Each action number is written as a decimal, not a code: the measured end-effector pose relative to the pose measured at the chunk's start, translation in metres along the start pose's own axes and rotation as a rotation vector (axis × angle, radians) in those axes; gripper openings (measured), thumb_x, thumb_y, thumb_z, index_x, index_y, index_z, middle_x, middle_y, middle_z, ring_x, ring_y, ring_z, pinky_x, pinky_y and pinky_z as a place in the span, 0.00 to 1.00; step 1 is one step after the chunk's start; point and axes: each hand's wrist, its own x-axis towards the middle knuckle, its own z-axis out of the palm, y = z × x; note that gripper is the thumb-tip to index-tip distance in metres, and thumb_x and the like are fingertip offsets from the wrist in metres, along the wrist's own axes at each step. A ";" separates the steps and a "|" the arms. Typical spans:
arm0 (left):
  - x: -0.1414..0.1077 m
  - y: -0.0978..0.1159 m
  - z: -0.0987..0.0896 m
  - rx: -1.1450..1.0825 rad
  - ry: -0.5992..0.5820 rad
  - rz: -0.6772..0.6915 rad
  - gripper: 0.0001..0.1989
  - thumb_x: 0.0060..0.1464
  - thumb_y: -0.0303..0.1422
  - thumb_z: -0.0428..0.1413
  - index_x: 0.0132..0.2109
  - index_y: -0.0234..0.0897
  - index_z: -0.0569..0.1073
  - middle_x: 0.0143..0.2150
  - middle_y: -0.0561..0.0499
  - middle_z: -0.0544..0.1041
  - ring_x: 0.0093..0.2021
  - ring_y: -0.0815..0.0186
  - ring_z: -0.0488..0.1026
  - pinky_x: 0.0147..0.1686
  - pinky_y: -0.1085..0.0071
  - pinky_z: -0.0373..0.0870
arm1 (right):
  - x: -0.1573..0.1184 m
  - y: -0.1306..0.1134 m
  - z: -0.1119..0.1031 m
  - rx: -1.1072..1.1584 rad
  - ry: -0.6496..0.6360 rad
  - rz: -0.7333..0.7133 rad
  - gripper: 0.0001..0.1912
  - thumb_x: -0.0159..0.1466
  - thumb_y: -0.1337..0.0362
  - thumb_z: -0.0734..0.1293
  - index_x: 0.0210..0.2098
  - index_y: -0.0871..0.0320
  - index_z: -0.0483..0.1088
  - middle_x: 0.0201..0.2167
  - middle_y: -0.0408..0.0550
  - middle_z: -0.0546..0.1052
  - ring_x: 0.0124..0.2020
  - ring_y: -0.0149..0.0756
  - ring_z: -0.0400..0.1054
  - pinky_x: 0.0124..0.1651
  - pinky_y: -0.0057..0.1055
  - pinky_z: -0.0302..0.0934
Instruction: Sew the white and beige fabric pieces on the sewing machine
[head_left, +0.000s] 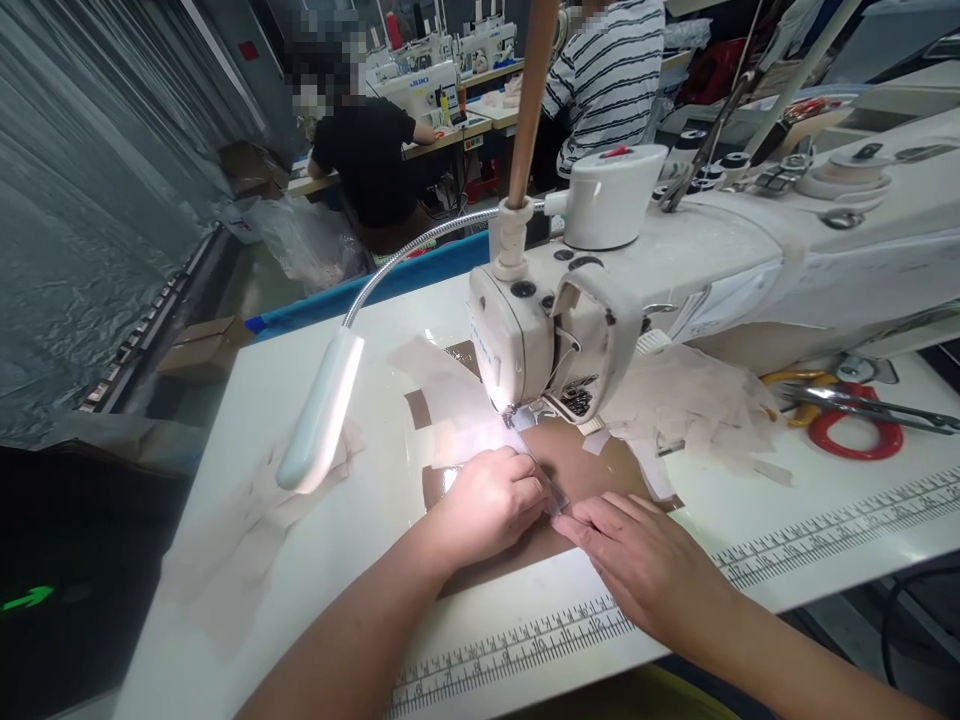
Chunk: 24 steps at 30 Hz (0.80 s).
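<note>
Beneath the sewing machine's needle area (511, 412) runs a narrow pale fabric strip (553, 492), slanting down towards me over a brown plate (581, 465). My left hand (491, 500) is closed at the strip's left side, its fingers curled and the fingertips partly hidden. At the strip's near end, my right hand (637, 555) pinches the edge between thumb and fingers. Thin pale fabric (457, 405) lies left of the needle, under the lit machine head (517, 335). What is under my left palm is hidden.
A lamp (322, 410) on a bendy neck hangs left of the machine. Sheer fabric pieces (262, 520) lie at left, more cut pieces (697, 400) at right beside red-handled scissors (855, 425). A ruler scale (540, 645) marks the front edge. Two people sit at machines behind.
</note>
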 end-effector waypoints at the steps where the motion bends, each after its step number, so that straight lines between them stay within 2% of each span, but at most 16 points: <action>1: 0.000 0.000 0.000 -0.013 -0.002 -0.006 0.14 0.64 0.31 0.46 0.36 0.34 0.75 0.31 0.47 0.74 0.31 0.65 0.68 0.31 0.70 0.67 | 0.000 0.000 -0.001 -0.006 -0.003 -0.005 0.20 0.59 0.78 0.54 0.45 0.60 0.70 0.32 0.50 0.72 0.32 0.39 0.62 0.34 0.35 0.54; 8: -0.001 -0.003 -0.004 -0.113 0.000 -0.039 0.11 0.63 0.29 0.47 0.36 0.34 0.73 0.33 0.47 0.74 0.35 0.65 0.70 0.34 0.70 0.69 | -0.002 0.000 -0.003 0.019 -0.011 -0.015 0.19 0.62 0.78 0.53 0.47 0.61 0.69 0.33 0.51 0.71 0.34 0.39 0.62 0.34 0.35 0.53; 13: 0.003 0.002 -0.005 -0.069 -0.025 0.012 0.12 0.64 0.33 0.47 0.40 0.35 0.74 0.35 0.47 0.75 0.34 0.65 0.70 0.33 0.69 0.68 | -0.002 0.002 -0.001 0.027 -0.055 0.004 0.19 0.60 0.78 0.54 0.45 0.61 0.69 0.30 0.49 0.70 0.32 0.39 0.60 0.33 0.35 0.53; 17: 0.004 0.001 -0.001 -0.022 -0.017 0.006 0.15 0.65 0.33 0.46 0.35 0.35 0.74 0.31 0.48 0.74 0.30 0.66 0.68 0.29 0.70 0.66 | -0.002 0.004 0.000 0.018 -0.043 0.000 0.20 0.59 0.78 0.54 0.45 0.59 0.69 0.31 0.49 0.70 0.31 0.38 0.60 0.33 0.35 0.53; 24: 0.000 -0.004 -0.001 -0.083 -0.019 -0.011 0.13 0.64 0.31 0.46 0.36 0.35 0.74 0.33 0.48 0.75 0.33 0.65 0.70 0.33 0.70 0.68 | 0.003 0.004 -0.009 0.015 -0.024 -0.027 0.19 0.61 0.78 0.54 0.44 0.59 0.69 0.30 0.48 0.69 0.30 0.37 0.58 0.32 0.33 0.52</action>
